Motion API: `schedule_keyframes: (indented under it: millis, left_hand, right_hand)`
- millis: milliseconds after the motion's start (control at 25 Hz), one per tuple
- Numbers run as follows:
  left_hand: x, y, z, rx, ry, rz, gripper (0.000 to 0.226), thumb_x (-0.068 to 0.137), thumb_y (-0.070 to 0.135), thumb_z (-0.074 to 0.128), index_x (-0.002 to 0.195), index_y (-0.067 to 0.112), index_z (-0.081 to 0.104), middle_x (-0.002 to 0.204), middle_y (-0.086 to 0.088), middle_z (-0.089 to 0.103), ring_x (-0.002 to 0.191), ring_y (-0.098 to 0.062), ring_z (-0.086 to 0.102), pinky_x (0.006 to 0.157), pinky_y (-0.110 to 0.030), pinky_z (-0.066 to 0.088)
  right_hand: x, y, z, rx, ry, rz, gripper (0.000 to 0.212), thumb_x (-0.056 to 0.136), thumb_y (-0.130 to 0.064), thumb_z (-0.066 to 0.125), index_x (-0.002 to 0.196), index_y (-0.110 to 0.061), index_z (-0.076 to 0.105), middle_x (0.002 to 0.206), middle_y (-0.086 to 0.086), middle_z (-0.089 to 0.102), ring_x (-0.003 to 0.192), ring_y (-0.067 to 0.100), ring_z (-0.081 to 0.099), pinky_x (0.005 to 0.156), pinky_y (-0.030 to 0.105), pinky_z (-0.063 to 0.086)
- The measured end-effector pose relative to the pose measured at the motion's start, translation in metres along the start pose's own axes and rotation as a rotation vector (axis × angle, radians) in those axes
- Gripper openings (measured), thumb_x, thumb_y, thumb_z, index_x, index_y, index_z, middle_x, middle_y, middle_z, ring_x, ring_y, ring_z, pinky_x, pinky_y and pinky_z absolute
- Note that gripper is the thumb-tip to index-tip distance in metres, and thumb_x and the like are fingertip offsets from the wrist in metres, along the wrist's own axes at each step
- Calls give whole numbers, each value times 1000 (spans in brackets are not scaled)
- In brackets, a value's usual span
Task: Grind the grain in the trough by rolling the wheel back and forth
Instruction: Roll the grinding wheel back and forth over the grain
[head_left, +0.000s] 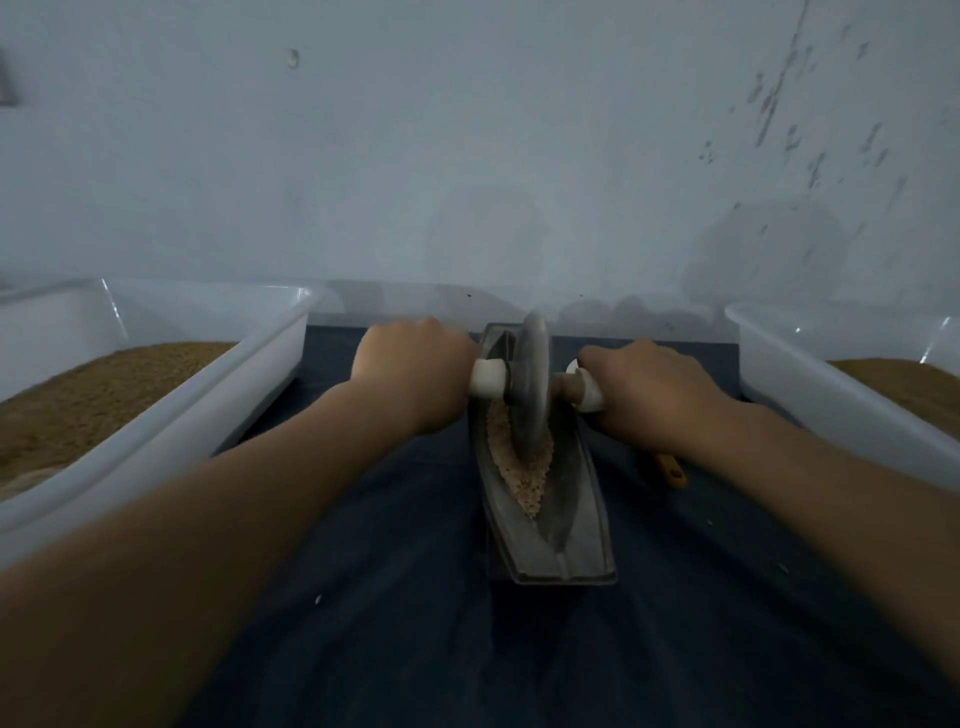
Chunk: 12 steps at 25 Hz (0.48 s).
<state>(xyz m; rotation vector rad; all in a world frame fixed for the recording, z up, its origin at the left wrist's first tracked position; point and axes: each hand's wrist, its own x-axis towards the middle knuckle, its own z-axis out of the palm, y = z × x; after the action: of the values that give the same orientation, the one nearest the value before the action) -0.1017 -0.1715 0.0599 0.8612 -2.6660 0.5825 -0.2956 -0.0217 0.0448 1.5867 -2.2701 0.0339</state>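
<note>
A grey boat-shaped metal trough (576, 540) lies lengthwise on a dark cloth, pointing away from me. Pale crushed grain (535, 483) fills its groove near the middle. A grey metal wheel (532, 384) stands upright in the far half of the trough, on an axle with white handle ends. My left hand (415, 374) grips the left handle (488, 378). My right hand (654, 395) grips the right handle (589, 395). Both fists are curled round the axle on either side of the wheel.
A white plastic tub (171, 415) with brown grain stands at the left, another white tub (831, 384) with grain at the right. A yellow tool handle (672, 473) lies on the dark cloth (415, 597) under my right wrist. A pale wall rises just behind.
</note>
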Motion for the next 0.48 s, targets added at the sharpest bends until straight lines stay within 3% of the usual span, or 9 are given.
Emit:
schedule_keyframes:
  millis: [160,240,360,480]
  left_hand:
    - [-30,-16,7,-106,-17,37,11,81,35,64,90,38,59,71,12,43,56,-10,38,50,-28,29]
    - [-24,-13,8,-37,48,59,11,79,35,63,89,36,60,70,11,46,54,-11,41,47,-25,25]
    - [1,-1,6,17,-5,-3,13,88,31,61,100,28,65,82,2,57,69,-21,57,56,-32,40]
    - [15,5,-3,32,-37,-21,15,91,28,60,105,24,65,89,0,57,73,-22,53,62,-35,42]
  right_hand:
    - [-28,14,-25,51,51,-220,42,72,-44,74,96,-44,39,70,-16,54,56,0,51,41,27,38]
    - [-24,13,-30,91,-73,-112,44,68,-49,78,95,-45,44,79,-18,58,64,-1,54,48,26,42]
    - [7,0,-20,34,-180,47,18,84,-50,68,83,-34,59,83,-7,64,72,12,59,64,35,53]
    - [20,-4,-18,61,-249,109,22,89,-51,65,82,-30,63,81,-3,66,72,16,61,62,33,51]
